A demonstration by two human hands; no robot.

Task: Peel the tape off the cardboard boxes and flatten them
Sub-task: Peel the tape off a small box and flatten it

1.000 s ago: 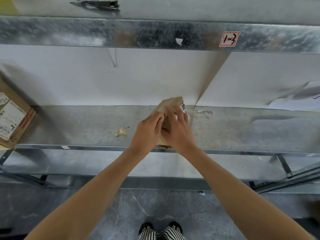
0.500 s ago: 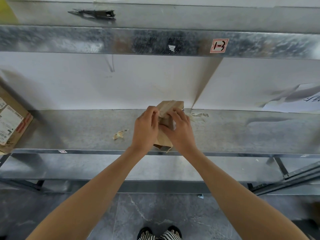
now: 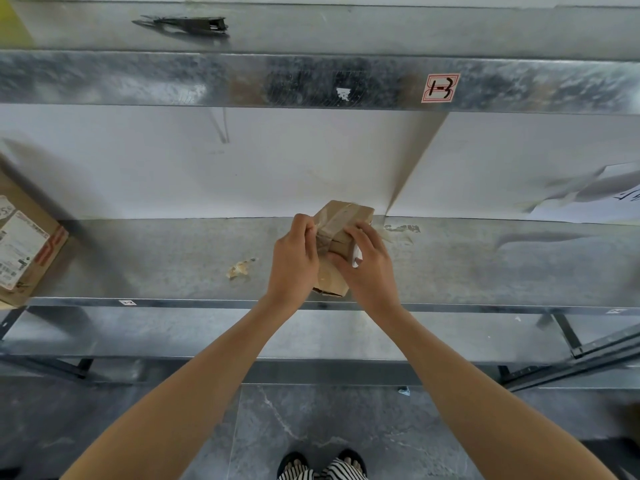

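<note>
Brown cardboard is seen at the centre of the view: a small cardboard box is held between both hands over the middle metal shelf, near its front edge. The box is tilted, its far end raised toward the white back panel. Whether its near end touches the shelf cannot be told. Clear tape is seen stretched across the upper face of the box.

The left hand is closed on the left side of the box, its fingers curled over the edge where the tape runs. The right hand is closed on the right side, fingers bent over the top face and the thumb set against the near face.

A crumpled scrap of tape is seen on the shelf, to the left of the hands and apart from them. A smear of tape residue is seen at the back of the shelf, just right of the box.

A larger cardboard box with a white shipping label is placed at the far left of the same shelf. A black tool is laid on the shelf above. A red-framed sticker is fixed to that shelf's front lip. Striped footwear is seen on the grey floor below.
</note>
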